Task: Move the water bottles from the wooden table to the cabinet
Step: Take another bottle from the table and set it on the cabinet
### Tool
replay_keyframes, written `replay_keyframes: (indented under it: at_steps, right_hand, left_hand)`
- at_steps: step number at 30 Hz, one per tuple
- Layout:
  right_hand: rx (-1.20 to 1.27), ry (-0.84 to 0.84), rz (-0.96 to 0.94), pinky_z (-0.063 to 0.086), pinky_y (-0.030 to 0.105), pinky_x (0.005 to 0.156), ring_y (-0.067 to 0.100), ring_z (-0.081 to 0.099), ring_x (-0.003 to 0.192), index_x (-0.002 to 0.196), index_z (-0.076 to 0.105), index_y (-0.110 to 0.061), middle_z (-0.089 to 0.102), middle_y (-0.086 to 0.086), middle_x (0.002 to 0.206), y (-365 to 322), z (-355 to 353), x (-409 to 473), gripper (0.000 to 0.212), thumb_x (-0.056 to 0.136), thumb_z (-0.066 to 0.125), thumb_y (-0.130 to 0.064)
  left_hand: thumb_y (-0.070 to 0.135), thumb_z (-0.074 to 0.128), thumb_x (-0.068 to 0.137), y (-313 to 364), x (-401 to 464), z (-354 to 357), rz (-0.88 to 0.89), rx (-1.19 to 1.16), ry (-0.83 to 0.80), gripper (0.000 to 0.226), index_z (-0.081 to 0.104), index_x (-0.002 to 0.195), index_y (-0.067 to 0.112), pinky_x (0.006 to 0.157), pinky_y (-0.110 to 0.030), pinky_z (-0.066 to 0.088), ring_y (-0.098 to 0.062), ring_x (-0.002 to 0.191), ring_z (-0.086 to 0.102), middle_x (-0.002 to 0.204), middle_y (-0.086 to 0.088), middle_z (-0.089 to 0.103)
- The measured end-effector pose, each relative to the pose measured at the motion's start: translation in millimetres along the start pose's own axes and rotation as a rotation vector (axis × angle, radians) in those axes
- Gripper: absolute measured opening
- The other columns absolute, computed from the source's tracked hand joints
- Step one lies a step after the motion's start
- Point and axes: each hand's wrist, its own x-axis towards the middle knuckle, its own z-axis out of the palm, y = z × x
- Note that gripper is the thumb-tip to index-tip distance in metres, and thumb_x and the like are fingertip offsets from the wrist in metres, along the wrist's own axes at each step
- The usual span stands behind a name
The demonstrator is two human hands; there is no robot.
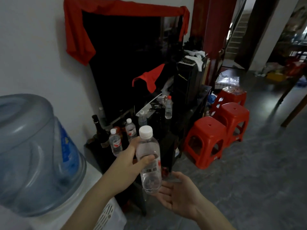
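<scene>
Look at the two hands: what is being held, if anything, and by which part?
The left hand grips a clear plastic water bottle with a white cap around its labelled middle. The right hand is open beneath its base, gripping nothing.

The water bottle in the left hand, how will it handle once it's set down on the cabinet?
The water bottle looks full, so probably weighty. Thin clear plastic may dent under the left hand. Tall and narrow, it could tip, then roll.

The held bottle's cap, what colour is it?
White, on the clear water bottle in the left hand; head view.
</scene>
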Motion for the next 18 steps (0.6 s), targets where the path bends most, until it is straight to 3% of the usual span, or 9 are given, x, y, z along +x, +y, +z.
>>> replay_keyframes:
  at_steps: [3, 6, 8, 10, 13, 16, 18]
  right_hand:
    - [-0.019, 0.013, 0.047, 0.048, 0.032, 0.072, 0.032, 0.061, 0.101, 0.122, 0.064, 0.007, 0.065, 0.021, 0.112, -17.0, 10.3, 24.6, 0.061, 0.084, 0.054, -0.040]
    - [0.004, 0.006, 0.061, 0.053, 0.034, 0.065, 0.033, 0.068, 0.082, 0.087, 0.075, 0.009, 0.072, 0.023, 0.091, -29.1, 20.0, 57.7, 0.059, 0.092, 0.046, -0.042]
    - [0.039, 0.008, 0.081, 0.050, 0.036, 0.068, 0.035, 0.065, 0.084, 0.078, 0.075, 0.012, 0.073, 0.026, 0.085, -37.6, 26.7, 80.4, 0.072, 0.097, 0.039, -0.048]
    - [0.045, 0.041, 0.100, 0.048, 0.038, 0.070, 0.036, 0.063, 0.088, 0.084, 0.072, 0.015, 0.072, 0.029, 0.086, -47.6, 34.0, 102.4, 0.080, 0.100, 0.033, -0.054]
    - [0.016, 0.103, 0.129, 0.049, 0.039, 0.072, 0.038, 0.062, 0.090, 0.103, 0.064, 0.013, 0.072, 0.030, 0.089, -65.7, 48.7, 132.2, 0.075, 0.101, 0.029, -0.053]
    - [0.021, 0.162, 0.151, 0.047, 0.039, 0.077, 0.039, 0.057, 0.107, 0.123, 0.058, 0.011, 0.062, 0.031, 0.121, -83.3, 67.8, 163.2, 0.075, 0.100, 0.030, -0.055]
    - [0.022, 0.184, 0.158, 0.045, 0.040, 0.078, 0.039, 0.054, 0.110, 0.127, 0.055, 0.010, 0.057, 0.029, 0.129, -95.5, 78.0, 182.0, 0.077, 0.099, 0.031, -0.058]
  left_hand:
    - [0.080, 0.060, 0.080, -21.4, 19.5, -5.6, -0.058, -0.005, -0.021, 0.060, 0.038, 0.133, 0.060, 0.089, -0.007, 0.049, 0.009, 0.115, 0.061, 0.125, 0.032, 0.063]
    - [0.070, 0.064, 0.085, -48.8, 38.8, -16.0, -0.121, -0.010, -0.053, 0.057, 0.034, 0.133, 0.068, 0.096, -0.018, 0.051, 0.009, 0.120, 0.059, 0.129, 0.032, 0.061]
    - [0.066, 0.067, 0.087, -66.7, 52.3, -26.1, -0.154, -0.028, -0.068, 0.062, 0.031, 0.138, 0.068, 0.100, -0.022, 0.049, 0.010, 0.122, 0.057, 0.133, 0.032, 0.060]
    - [0.069, 0.068, 0.084, -83.3, 67.3, -37.9, -0.169, -0.024, -0.073, 0.065, 0.032, 0.138, 0.068, 0.101, -0.023, 0.049, 0.010, 0.122, 0.058, 0.133, 0.033, 0.060]
    - [0.073, 0.069, 0.080, -106.0, 92.7, -57.5, -0.178, -0.002, -0.076, 0.062, 0.037, 0.132, 0.070, 0.100, -0.025, 0.049, 0.011, 0.119, 0.059, 0.129, 0.034, 0.062]
    - [0.073, 0.073, 0.077, -125.5, 120.2, -77.8, -0.166, 0.016, -0.066, 0.066, 0.040, 0.133, 0.067, 0.099, -0.025, 0.050, 0.013, 0.116, 0.060, 0.128, 0.036, 0.061]
    - [0.074, 0.075, 0.074, -135.0, 138.7, -89.3, -0.156, 0.005, -0.057, 0.068, 0.040, 0.132, 0.069, 0.098, -0.024, 0.051, 0.014, 0.116, 0.059, 0.130, 0.039, 0.058]
